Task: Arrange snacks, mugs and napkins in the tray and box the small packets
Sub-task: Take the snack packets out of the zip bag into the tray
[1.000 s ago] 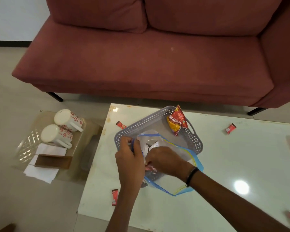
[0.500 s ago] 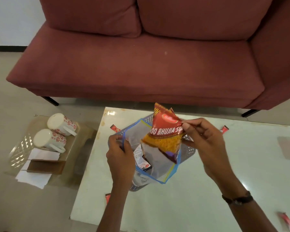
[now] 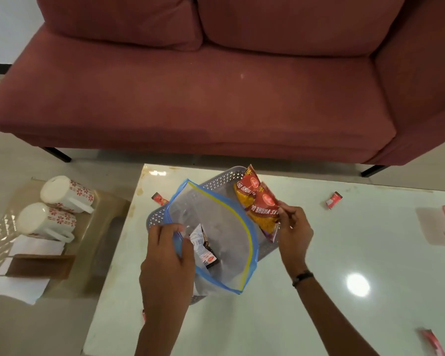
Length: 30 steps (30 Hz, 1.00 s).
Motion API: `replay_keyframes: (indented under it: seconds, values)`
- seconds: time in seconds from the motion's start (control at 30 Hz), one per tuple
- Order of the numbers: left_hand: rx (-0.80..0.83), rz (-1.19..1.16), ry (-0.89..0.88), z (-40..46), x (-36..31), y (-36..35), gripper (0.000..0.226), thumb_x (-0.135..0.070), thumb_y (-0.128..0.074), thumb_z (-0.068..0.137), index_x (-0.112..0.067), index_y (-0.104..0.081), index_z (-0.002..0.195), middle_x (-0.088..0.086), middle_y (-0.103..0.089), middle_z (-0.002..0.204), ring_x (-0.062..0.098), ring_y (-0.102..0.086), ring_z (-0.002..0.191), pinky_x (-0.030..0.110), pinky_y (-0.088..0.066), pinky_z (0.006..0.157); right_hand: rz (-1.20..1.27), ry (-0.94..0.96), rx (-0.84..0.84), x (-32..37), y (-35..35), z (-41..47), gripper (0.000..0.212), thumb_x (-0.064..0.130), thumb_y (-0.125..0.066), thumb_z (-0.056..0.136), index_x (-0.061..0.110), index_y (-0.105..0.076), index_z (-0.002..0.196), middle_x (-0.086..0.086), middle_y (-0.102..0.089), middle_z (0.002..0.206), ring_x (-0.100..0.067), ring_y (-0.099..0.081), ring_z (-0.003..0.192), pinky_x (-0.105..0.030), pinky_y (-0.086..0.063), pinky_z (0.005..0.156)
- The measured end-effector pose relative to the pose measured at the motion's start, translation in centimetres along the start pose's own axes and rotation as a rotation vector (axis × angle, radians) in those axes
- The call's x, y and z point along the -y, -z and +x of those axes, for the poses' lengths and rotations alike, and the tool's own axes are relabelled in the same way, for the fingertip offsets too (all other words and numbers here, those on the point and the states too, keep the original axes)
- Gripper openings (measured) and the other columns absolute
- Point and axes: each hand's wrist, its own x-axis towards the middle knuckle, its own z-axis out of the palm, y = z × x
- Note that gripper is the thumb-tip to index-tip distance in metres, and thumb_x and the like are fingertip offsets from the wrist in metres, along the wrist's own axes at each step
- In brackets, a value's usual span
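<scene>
A grey perforated tray [image 3: 217, 179] sits on the white table. My left hand [image 3: 168, 255] grips the rim of a clear zip bag [image 3: 226, 235] with blue and yellow edges, held over the tray. Inside the bag lies a small dark snack packet [image 3: 203, 249]. My right hand [image 3: 293, 231] pinches a red and yellow bhujia snack packet [image 3: 263, 214] at the tray's right side. A second bhujia packet [image 3: 246, 187] leans in the tray just behind it.
Small red sachets lie on the table: one [image 3: 159, 198] left of the tray, one [image 3: 334, 200] to the right, one [image 3: 432, 344] near the front right. Two white floral mugs [image 3: 67, 192], white napkins [image 3: 18, 289] and a brown box [image 3: 40, 264] sit on a low glass table left. A red sofa [image 3: 216, 98] stands behind.
My right hand drew the bhujia packet out of the zip bag, lifted it, then lowered it to the tray's right side beside the other packet. My left hand kept hold of the bag.
</scene>
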Motion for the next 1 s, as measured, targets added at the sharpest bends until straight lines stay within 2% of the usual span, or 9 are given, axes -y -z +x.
replay_keyframes:
  seconds: [0.27,0.4,0.5,0.53,0.6,0.67,0.8,0.9,1.0]
  values:
    - [0.089,-0.021,-0.015,-0.7,0.3,-0.6,0.030,-0.005,-0.063,0.081,-0.012,-0.055,0.108,0.007,-0.054,0.110,0.025,-0.061,0.071,0.030,-0.051,0.058,-0.130,-0.076,-0.002,-3.9,-1.1,-1.6,0.018,0.015,-0.049,0.095,0.004,-0.055,0.108,-0.014,-0.063,0.114,-0.019,-0.059,0.100,0.004,-0.042,0.063]
    - [0.109,-0.035,-0.004,-0.8,0.4,-0.5,0.035,-0.002,-0.065,0.079,-0.011,-0.055,0.110,0.009,-0.055,0.112,0.025,-0.060,0.073,0.028,-0.050,0.061,-0.189,-0.074,0.042,-4.2,-0.1,-1.9,0.020,0.018,-0.054,0.092,0.003,-0.056,0.106,-0.014,-0.062,0.114,-0.025,-0.060,0.106,-0.013,-0.048,0.067]
    - [0.117,-0.027,-0.007,-0.8,0.6,0.2,0.038,0.001,-0.064,0.075,-0.013,-0.055,0.109,0.005,-0.054,0.111,0.020,-0.056,0.070,0.012,-0.040,0.057,-0.227,-0.051,0.043,-3.2,1.0,-2.0,0.025,0.018,-0.058,0.091,0.006,-0.055,0.112,-0.013,-0.059,0.118,-0.022,-0.057,0.107,-0.039,-0.059,0.077]
    - [0.120,-0.017,-0.001,-0.8,0.6,0.5,0.039,0.001,-0.063,0.076,-0.014,-0.055,0.110,0.004,-0.053,0.112,0.019,-0.056,0.070,0.007,-0.036,0.055,-0.223,-0.049,0.029,-2.1,1.4,-2.0,0.028,0.020,-0.058,0.091,0.007,-0.054,0.116,-0.012,-0.058,0.121,-0.023,-0.057,0.110,-0.038,-0.059,0.079]
    - [0.120,-0.008,0.000,-0.8,0.6,1.2,0.039,0.001,-0.062,0.077,-0.014,-0.055,0.113,0.004,-0.052,0.114,0.019,-0.055,0.071,0.006,-0.039,0.045,-0.151,-0.042,0.019,1.5,2.5,-2.1,0.031,0.021,-0.058,0.090,0.008,-0.054,0.118,-0.009,-0.059,0.121,-0.020,-0.058,0.111,-0.013,-0.054,0.075]
    - [0.120,-0.019,-0.011,-0.9,0.5,1.8,0.039,0.002,-0.061,0.077,-0.014,-0.055,0.112,0.004,-0.052,0.114,0.019,-0.054,0.065,0.000,-0.042,0.054,-0.054,0.021,0.062,7.2,3.7,-2.7,0.020,0.021,-0.059,0.090,0.014,-0.057,0.108,-0.002,-0.064,0.109,-0.010,-0.062,0.100,-0.001,-0.048,0.066]
    - [0.122,-0.032,-0.025,-1.4,0.4,2.9,0.040,0.005,-0.058,0.075,-0.014,-0.056,0.111,0.003,-0.052,0.113,0.013,-0.051,0.058,-0.004,-0.039,0.057,-0.094,0.187,0.572,16.0,3.2,-5.5,0.008,0.010,-0.062,0.086,0.016,-0.066,0.086,0.004,-0.072,0.079,-0.008,-0.067,0.075,-0.019,-0.053,0.069]
    - [0.120,-0.041,-0.029,-2.0,0.5,3.2,0.039,0.004,-0.060,0.076,-0.012,-0.055,0.112,0.006,-0.054,0.114,0.017,-0.059,0.068,0.004,-0.041,0.048,-0.717,0.310,1.040,16.2,-1.3,-7.9,0.020,0.005,-0.052,0.088,0.003,-0.064,0.103,-0.016,-0.068,0.104,-0.030,-0.062,0.097,-0.034,-0.047,0.086]
    - [0.113,-0.042,-0.014,-2.4,0.6,3.2,0.040,0.000,-0.062,0.079,-0.010,-0.055,0.117,0.008,-0.056,0.120,0.021,-0.065,0.081,0.012,-0.045,0.060,-1.083,0.497,1.294,11.5,-6.6,-9.5,0.025,0.001,-0.045,0.091,-0.003,-0.058,0.113,-0.019,-0.060,0.118,-0.036,-0.057,0.111,-0.040,-0.045,0.089]
